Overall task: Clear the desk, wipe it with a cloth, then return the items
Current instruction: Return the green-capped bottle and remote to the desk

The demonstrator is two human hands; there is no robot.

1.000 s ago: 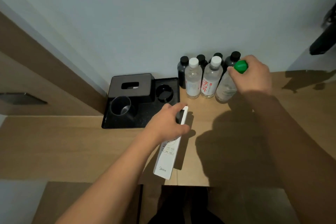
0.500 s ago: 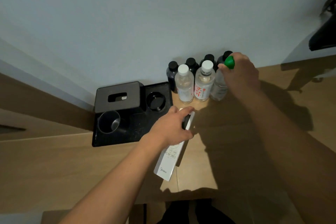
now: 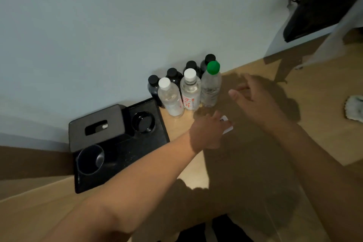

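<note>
A clear bottle with a green cap [image 3: 211, 86] stands upright on the wooden desk [image 3: 324, 88], at the right end of a row with two white-capped water bottles [image 3: 189, 92]. My right hand [image 3: 253, 97] hovers just right of it, fingers spread, touching nothing. My left hand [image 3: 208, 132] lies over a white remote [image 3: 227, 127] in front of the bottles and holds it; only the remote's far corner shows past my fingers. A white cloth [image 3: 354, 109] lies at the desk's right edge.
Several dark black-capped bottles [image 3: 172, 77] stand against the wall behind the clear ones. A black tray [image 3: 121, 159] at the left carries a tissue box [image 3: 96, 127], a glass cup [image 3: 89, 160] and a round black dish [image 3: 143, 123]. A dark screen [image 3: 318, 6] hangs top right.
My right hand has let go of the green-capped bottle and drawn back to the right. My left hand has carried the remote forward, closer to the bottles. The view has tilted.
</note>
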